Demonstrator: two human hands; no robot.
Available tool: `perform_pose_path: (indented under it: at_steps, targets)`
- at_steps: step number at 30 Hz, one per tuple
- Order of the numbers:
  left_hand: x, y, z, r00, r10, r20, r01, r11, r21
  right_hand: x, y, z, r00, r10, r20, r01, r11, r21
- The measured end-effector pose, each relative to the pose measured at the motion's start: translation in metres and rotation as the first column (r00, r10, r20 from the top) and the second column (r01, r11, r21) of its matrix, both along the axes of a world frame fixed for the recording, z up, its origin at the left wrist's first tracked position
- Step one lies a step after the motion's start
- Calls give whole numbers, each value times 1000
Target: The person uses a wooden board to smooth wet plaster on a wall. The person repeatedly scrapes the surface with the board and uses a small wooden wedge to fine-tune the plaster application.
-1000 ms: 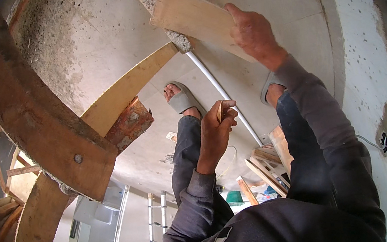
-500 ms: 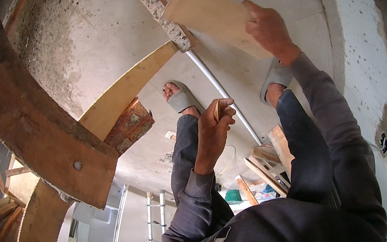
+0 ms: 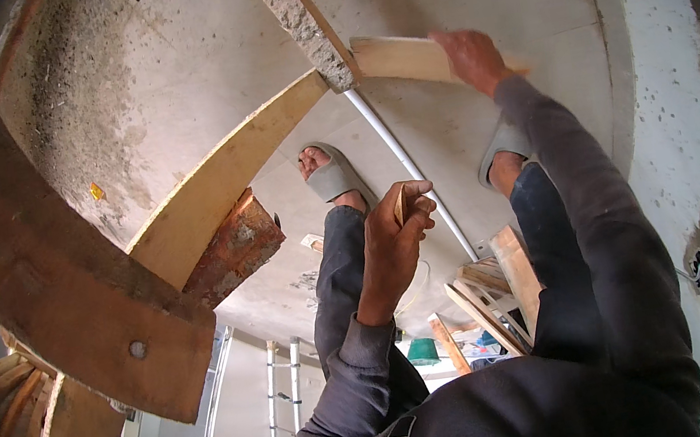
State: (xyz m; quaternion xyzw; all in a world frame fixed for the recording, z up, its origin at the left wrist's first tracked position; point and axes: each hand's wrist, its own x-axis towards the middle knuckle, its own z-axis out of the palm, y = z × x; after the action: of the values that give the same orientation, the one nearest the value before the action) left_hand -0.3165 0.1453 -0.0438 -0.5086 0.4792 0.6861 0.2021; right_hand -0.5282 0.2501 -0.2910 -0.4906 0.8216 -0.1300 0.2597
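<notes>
- At far left, a broad curved brown wooden board with a round metallic spot near its lower end crosses in front of other pieces.
- Behind it, a pale curved plywood strip rises rightward to the lower end of a straight wooden beam caked with grey mortar; a rough reddish-brown block sits just below the strip.
- Mid-view, the person's left grip, a bare hand, is curled around a small thin piece of wood, index finger pointing right.
- Beyond that hand, a slim white pipe slants across the floor.
- Right of the beam, the right grip, slightly blurred, clasps a pale flat wooden board; its left end is at the beam's side, though I cannot tell whether they touch.
- Lower right of centre, wooden offcuts are piled.
- Far right stands a white, patchy wall.
</notes>
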Motion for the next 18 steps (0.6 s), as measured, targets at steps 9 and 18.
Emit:
perform_pose_path:
  at_steps: [9,18]
  targets:
    - [0,-4,4,1000,23,-2,-23,999,-30,-125,-90,-8,935,-180,-306,218,971,95]
    - [-5,-13,6,999,38,17,-37,999,-31,-36,-84,-9,995,86,-43,-86,996,9]
